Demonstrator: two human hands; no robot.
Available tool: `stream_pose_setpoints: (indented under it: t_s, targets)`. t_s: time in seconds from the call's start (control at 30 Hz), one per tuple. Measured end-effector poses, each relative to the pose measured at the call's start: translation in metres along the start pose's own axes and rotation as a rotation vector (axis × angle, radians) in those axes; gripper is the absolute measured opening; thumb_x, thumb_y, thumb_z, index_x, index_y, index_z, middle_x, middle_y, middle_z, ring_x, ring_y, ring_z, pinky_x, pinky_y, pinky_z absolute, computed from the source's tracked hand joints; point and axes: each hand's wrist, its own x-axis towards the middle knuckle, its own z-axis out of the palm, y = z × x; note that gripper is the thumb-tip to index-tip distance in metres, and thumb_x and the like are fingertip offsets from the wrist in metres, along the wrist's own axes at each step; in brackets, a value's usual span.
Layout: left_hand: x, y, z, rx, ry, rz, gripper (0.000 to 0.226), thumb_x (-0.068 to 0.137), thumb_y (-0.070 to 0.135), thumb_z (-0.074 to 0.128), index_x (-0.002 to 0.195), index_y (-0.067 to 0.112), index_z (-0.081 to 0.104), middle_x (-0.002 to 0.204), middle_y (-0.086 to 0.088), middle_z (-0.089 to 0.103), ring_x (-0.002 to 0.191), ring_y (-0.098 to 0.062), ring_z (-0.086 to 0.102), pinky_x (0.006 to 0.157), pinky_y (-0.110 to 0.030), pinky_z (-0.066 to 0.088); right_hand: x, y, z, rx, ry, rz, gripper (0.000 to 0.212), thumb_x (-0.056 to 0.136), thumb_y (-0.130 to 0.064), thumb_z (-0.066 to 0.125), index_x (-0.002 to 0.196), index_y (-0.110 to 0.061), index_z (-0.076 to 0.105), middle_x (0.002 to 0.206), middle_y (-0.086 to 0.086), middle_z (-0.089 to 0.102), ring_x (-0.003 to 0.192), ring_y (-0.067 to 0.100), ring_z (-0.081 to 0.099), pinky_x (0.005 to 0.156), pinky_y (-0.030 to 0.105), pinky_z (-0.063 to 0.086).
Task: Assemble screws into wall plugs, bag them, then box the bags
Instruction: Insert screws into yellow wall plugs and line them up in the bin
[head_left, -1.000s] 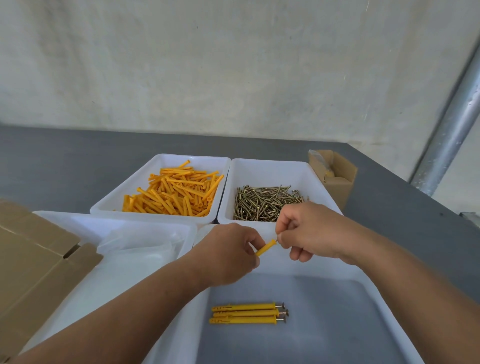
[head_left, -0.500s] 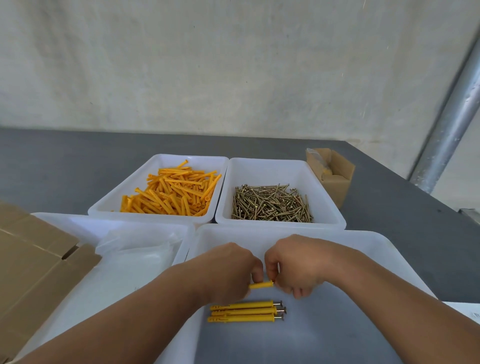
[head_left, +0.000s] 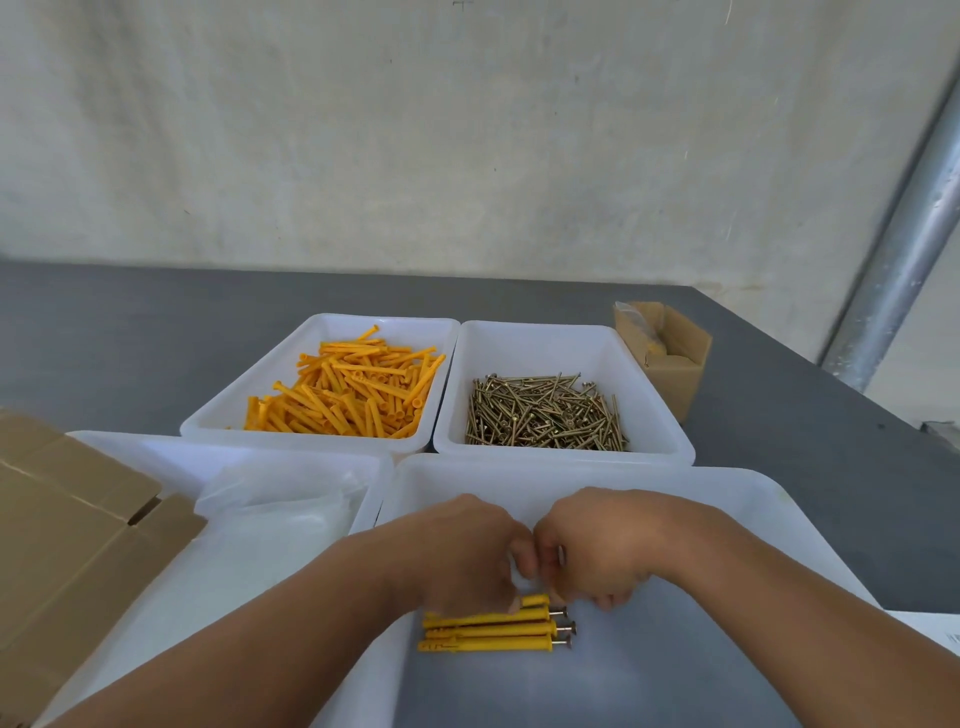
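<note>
My left hand (head_left: 462, 556) and my right hand (head_left: 597, 551) meet knuckle to knuckle low over the near white tray (head_left: 737, 493). Between their curled fingers they hold a yellow wall plug with a screw in it (head_left: 536, 601); only its right end shows. It hangs just above three assembled plugs (head_left: 485, 631) that lie side by side on the tray floor, screw heads to the right. Behind stand a tray of loose yellow plugs (head_left: 343, 395) and a tray of screws (head_left: 545, 415).
A white tray with clear plastic bags (head_left: 280, 514) sits at the left, and an open cardboard box (head_left: 67, 525) lies beyond it. A small cardboard box (head_left: 672, 358) stands right of the screw tray. A metal pole (head_left: 898, 249) rises at the right.
Both hands came down and toward me from beside the screw tray to just above the three lying plugs. The held plug has gone from tilted to level.
</note>
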Motion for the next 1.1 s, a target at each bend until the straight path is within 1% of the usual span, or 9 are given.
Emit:
stream_pose_setpoints:
  t_s: [0.1, 0.2, 0.37, 0.5, 0.77, 0.87, 0.93, 1.0, 1.1]
  targets:
    - [0.000, -0.002, -0.004, -0.080, 0.202, 0.041, 0.023, 0.089, 0.026, 0.063, 0.111, 0.029, 0.070, 0.096, 0.007, 0.071, 0.081, 0.004, 0.054, 0.068, -0.001, 0.035, -0.012, 0.005, -0.013, 0.116, 0.156, -0.047, 0.017, 0.092, -0.027, 0.057, 0.099, -0.018, 0.069, 0.074, -0.002, 0.069, 0.053, 0.007, 0.060, 0.041, 0.011, 0.041]
    - [0.000, -0.004, -0.014, -0.243, 0.502, -0.009, 0.016, 0.088, 0.021, 0.064, 0.099, 0.027, 0.074, 0.068, 0.015, 0.062, 0.061, 0.008, 0.052, 0.058, -0.001, 0.036, -0.017, 0.015, -0.027, 0.214, 0.501, -0.106, 0.011, 0.091, -0.031, 0.061, 0.082, -0.027, 0.067, 0.068, -0.014, 0.064, 0.053, -0.005, 0.055, 0.045, 0.009, 0.037]
    - [0.000, -0.025, -0.037, -0.289, 0.871, -0.246, 0.018, 0.089, 0.021, 0.060, 0.097, 0.029, 0.074, 0.078, 0.016, 0.067, 0.080, -0.005, 0.064, 0.066, -0.012, 0.044, 0.002, 0.034, -0.028, 0.332, 0.850, 0.017, 0.018, 0.096, -0.027, 0.053, 0.080, -0.029, 0.061, 0.085, -0.012, 0.063, 0.081, 0.007, 0.059, 0.065, 0.022, 0.046]
    - [0.006, -0.056, -0.041, -0.110, 0.770, -0.438, 0.024, 0.093, 0.033, 0.054, 0.112, 0.026, 0.067, 0.109, -0.002, 0.061, 0.105, -0.023, 0.058, 0.084, -0.031, 0.044, 0.017, 0.045, -0.022, 0.241, 0.730, 0.155, 0.046, 0.103, -0.045, 0.033, 0.065, -0.023, 0.043, 0.074, -0.002, 0.047, 0.068, 0.012, 0.046, 0.057, 0.029, 0.033]
    - [0.017, -0.090, -0.036, 0.016, 0.511, -0.564, 0.046, 0.098, 0.054, 0.025, 0.108, 0.031, 0.063, 0.112, -0.007, 0.057, 0.111, -0.025, 0.049, 0.081, -0.036, 0.037, 0.029, 0.046, -0.026, 0.164, 0.542, 0.203, 0.054, 0.100, -0.060, 0.010, 0.066, -0.030, 0.038, 0.076, -0.005, 0.045, 0.084, 0.018, 0.049, 0.076, 0.036, 0.040]
    - [0.021, -0.093, -0.037, 0.094, 0.393, -0.578, 0.058, 0.096, 0.060, 0.011, 0.119, 0.035, 0.058, 0.115, -0.005, 0.057, 0.116, -0.025, 0.048, 0.082, -0.038, 0.037, 0.030, 0.044, -0.031, 0.153, 0.443, 0.232, 0.066, 0.097, -0.064, 0.004, 0.102, -0.035, 0.063, 0.116, 0.002, 0.059, 0.113, 0.024, 0.052, 0.095, 0.042, 0.041]
    - [0.022, -0.093, -0.038, 0.105, 0.367, -0.608, 0.065, 0.094, 0.064, 0.007, 0.121, 0.034, 0.058, 0.121, -0.008, 0.056, 0.120, -0.026, 0.048, 0.090, -0.042, 0.039, 0.033, 0.044, -0.033, 0.139, 0.403, 0.250, 0.070, 0.096, -0.066, 0.003, 0.137, -0.037, 0.051, 0.145, 0.002, 0.048, 0.133, 0.026, 0.043, 0.104, 0.045, 0.037]
    - [0.022, -0.093, -0.037, 0.112, 0.371, -0.632, 0.071, 0.094, 0.067, 0.007, 0.119, 0.030, 0.062, 0.123, -0.009, 0.056, 0.119, -0.028, 0.050, 0.094, -0.043, 0.040, 0.034, 0.045, -0.035, 0.139, 0.381, 0.252, 0.066, 0.096, -0.066, 0.004, 0.144, -0.041, 0.041, 0.153, 0.000, 0.040, 0.138, 0.027, 0.038, 0.106, 0.045, 0.034]
    - [0.022, -0.092, -0.036, 0.112, 0.400, -0.637, 0.075, 0.093, 0.069, 0.009, 0.108, 0.025, 0.068, 0.117, -0.007, 0.059, 0.110, -0.027, 0.054, 0.089, -0.041, 0.042, 0.036, 0.047, -0.036, 0.163, 0.378, 0.221, 0.061, 0.098, -0.061, 0.008, 0.134, -0.039, 0.053, 0.143, -0.001, 0.050, 0.127, 0.024, 0.046, 0.100, 0.041, 0.039]
